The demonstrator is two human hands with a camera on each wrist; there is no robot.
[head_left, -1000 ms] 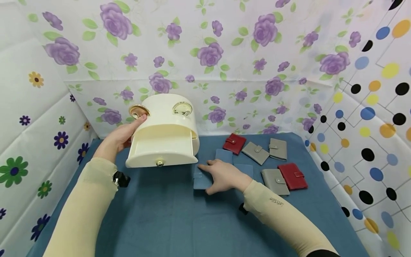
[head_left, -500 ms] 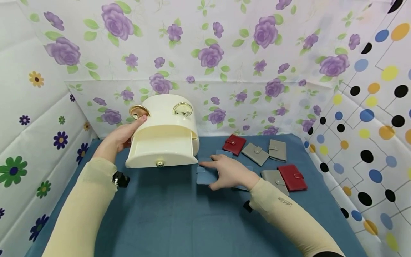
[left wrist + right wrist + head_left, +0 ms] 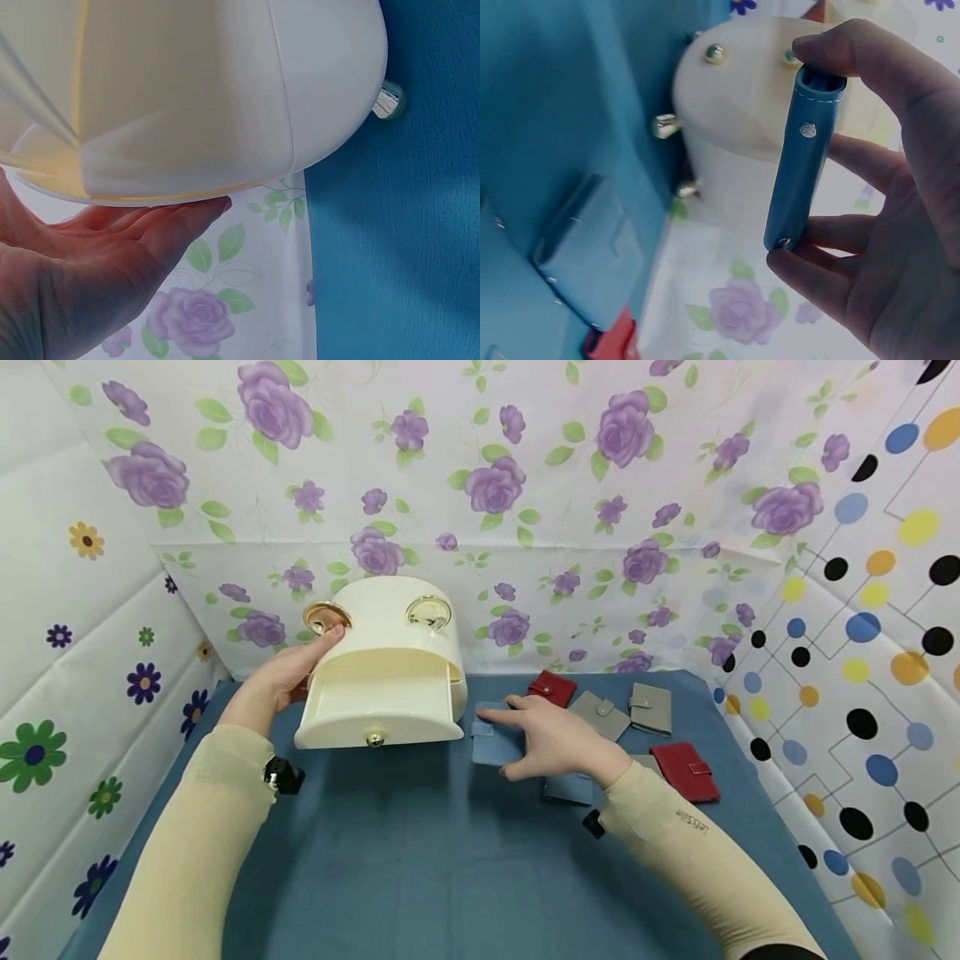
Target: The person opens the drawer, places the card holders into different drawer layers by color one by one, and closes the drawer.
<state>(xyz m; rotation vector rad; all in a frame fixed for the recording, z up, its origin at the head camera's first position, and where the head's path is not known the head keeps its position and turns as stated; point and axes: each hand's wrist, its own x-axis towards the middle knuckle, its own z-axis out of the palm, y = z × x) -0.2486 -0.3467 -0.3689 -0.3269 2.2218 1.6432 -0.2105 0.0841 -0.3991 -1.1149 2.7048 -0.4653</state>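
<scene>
A cream drawer box (image 3: 397, 627) with gold trim stands at the back left, its drawer (image 3: 382, 702) pulled out. My left hand (image 3: 288, 672) rests against its left side, thumb near a gold ring; in the left wrist view, straight fingers (image 3: 180, 225) lie along the wall. Right of the box, my right hand (image 3: 558, 739) pinches a small blue snap wallet (image 3: 497, 735) above the table. The right wrist view shows this blue wallet (image 3: 802, 165) edge-on between thumb and fingers. Another blue wallet (image 3: 568, 789) lies beneath the right hand.
Around the right hand lie a red wallet (image 3: 551, 687) at the back, a grey wallet (image 3: 600, 714), a second grey wallet (image 3: 650, 708) and a larger red wallet (image 3: 686, 771). Patterned cloth walls surround the blue tablecloth (image 3: 405, 860).
My right hand has lifted the blue wallet off the table and drawn slightly right and back, uncovering another blue wallet below. The left hand and box stay in place.
</scene>
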